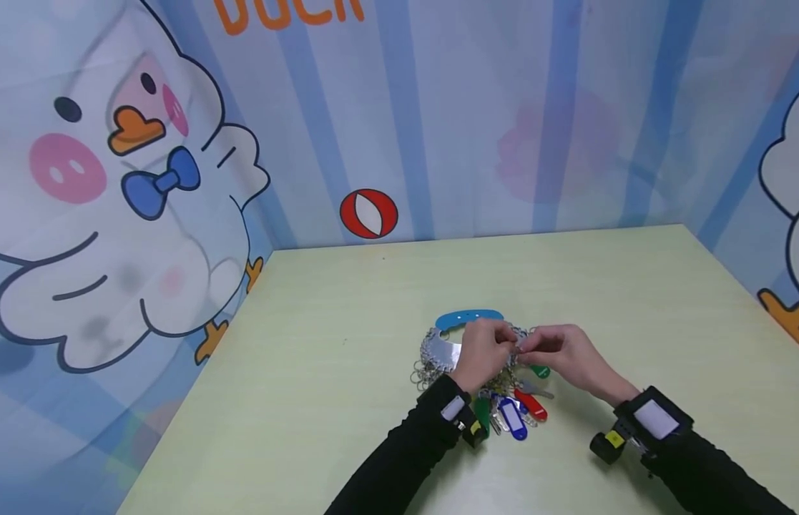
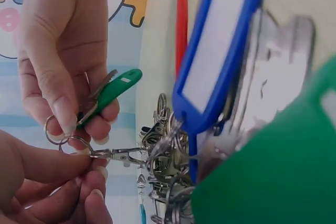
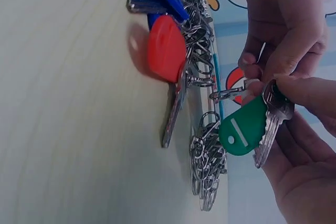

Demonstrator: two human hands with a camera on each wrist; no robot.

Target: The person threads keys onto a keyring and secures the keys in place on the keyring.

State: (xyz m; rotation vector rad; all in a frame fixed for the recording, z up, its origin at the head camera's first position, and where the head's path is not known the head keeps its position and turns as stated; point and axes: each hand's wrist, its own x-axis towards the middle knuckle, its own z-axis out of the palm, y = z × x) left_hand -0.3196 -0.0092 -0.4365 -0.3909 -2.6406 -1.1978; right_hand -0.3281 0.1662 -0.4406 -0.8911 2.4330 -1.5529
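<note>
My right hand [image 1: 569, 355] pinches the ring of a key [image 3: 271, 136] with a green tag [image 3: 244, 128]. Thumb and finger of my left hand [image 1: 479, 352] grip a small metal snap hook [image 2: 122, 156] at its ring end, right beside the other hand's fingertips. That hook links to a cluster of chains and rings [image 2: 173, 182] on a shiny metal plate [image 1: 443, 352] with a blue handle [image 1: 470, 316]. In the left wrist view a split ring [image 2: 52, 129] shows at the right thumb, partly hidden by fingers.
Below the hands on the pale table [image 1: 296, 400] lie keys with a red tag [image 1: 531, 405], a blue tag [image 1: 513, 419] and another green tag [image 1: 482, 413]. Several bare rings [image 3: 206, 166] hang at the plate's edge. A printed duck backdrop [image 1: 438, 129] stands behind the table.
</note>
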